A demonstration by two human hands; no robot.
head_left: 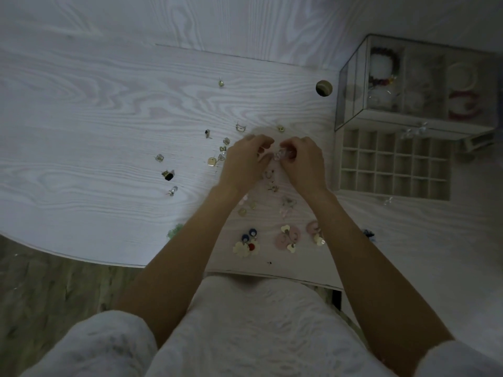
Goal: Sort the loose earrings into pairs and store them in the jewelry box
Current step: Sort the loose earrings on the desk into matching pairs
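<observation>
Loose earrings lie scattered on the white wood-grain table (95, 110). Small studs (212, 161) sit left of my hands, and larger pink round earrings (283, 239) and blue ones (249, 236) lie near the front edge. My left hand (245, 161) and my right hand (304, 161) meet over the middle of the table, fingertips pinched together around a small pinkish clear earring (280, 154). Which hand bears it I cannot tell for sure. The jewelry box's pulled-out grid tray (394, 164) lies to the right, its small compartments looking empty.
The clear-lidded jewelry box (408, 83) stands at the back right with bracelets inside. A round cable hole (324, 88) is left of it. A single stud (221, 83) lies farther back. The table's front edge curves over a wooden floor at the lower left.
</observation>
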